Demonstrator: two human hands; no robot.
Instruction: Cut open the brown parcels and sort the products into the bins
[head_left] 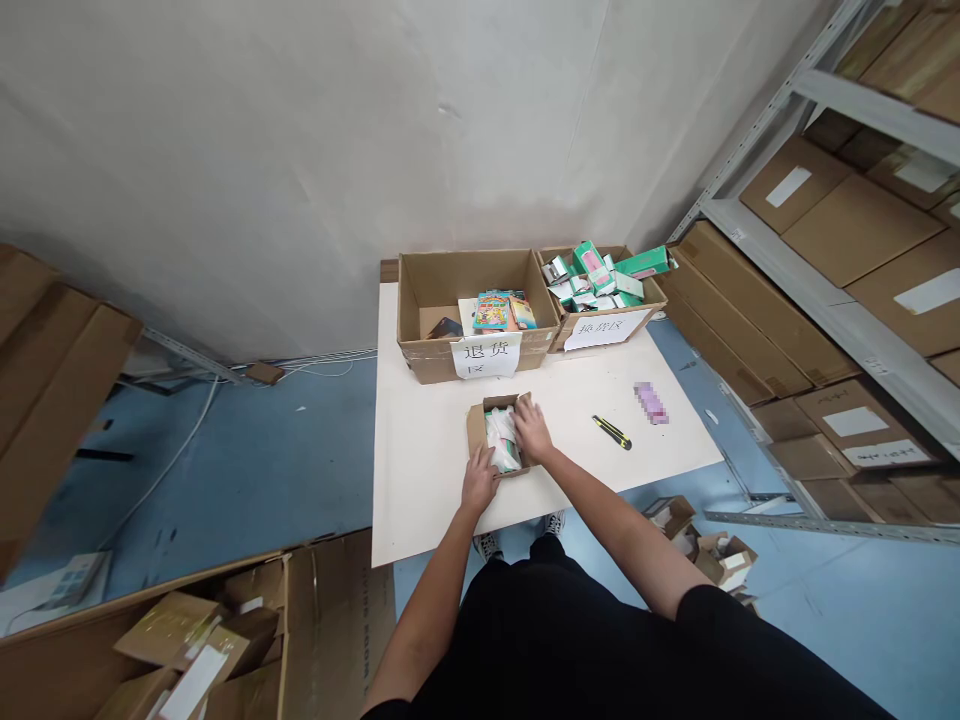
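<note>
A small cardboard box [478,428] lies with its top flaps spread apart near the middle of the white table. Inside it is white crumpled plastic wrapping [501,432] over something with green edges; most of the contents are hidden. My left hand [480,482] grips the box at its near left corner. With bent fingers, my right hand [532,432] has hold of the flap on the right side. A yellow-and-black utility knife [612,432] rests on the table to the right, apart from both hands.
At the table's back stand a larger carton [424,362] with booklets and another carton [562,337] full of green-and-white packets. A blurred purple item [651,403] lies at right. Shelves with boxes [840,205] line the right side; a big carton [330,620] of parcels stands lower left.
</note>
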